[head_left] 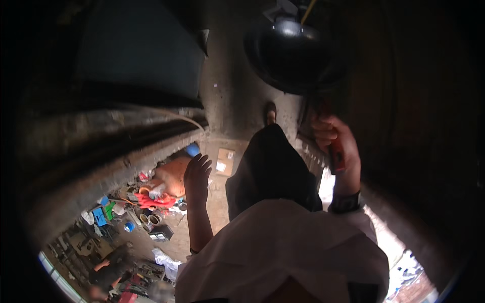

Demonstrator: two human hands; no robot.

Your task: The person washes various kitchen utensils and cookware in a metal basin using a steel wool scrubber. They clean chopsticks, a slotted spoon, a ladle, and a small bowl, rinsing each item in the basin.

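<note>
Holding a dark, round wok [290, 58] by its red handle [338, 156], a person in a white shirt [283, 235] and dark trousers [273, 169] stands in a dim workspace, one foot [271, 113] showing on the grey floor [220, 118]. The right hand [336, 136] has its grip closed around the handle, fingers curled over it, while a dark band [345, 203] circles the wrist. The wok hangs out in front of the person, above the floor, a patch of light shining on its far side. Near that far edge rises a thin yellow rod [308, 11]; whether the two touch cannot be told.

The left hand [197, 171] hangs in the air at the person's left side, its grip loose and the fingers spread apart. Just to its right in the view, a brown cardboard box [225, 161] with white labels lies on the floor. To its left sit a large orange object [173, 178] and a heap of red material [155, 200], with a small blue container [129, 226] beyond them. At lower left, a co-worker [113, 267] in dark clothing appears among clutter, partly lost in shadow.
</note>
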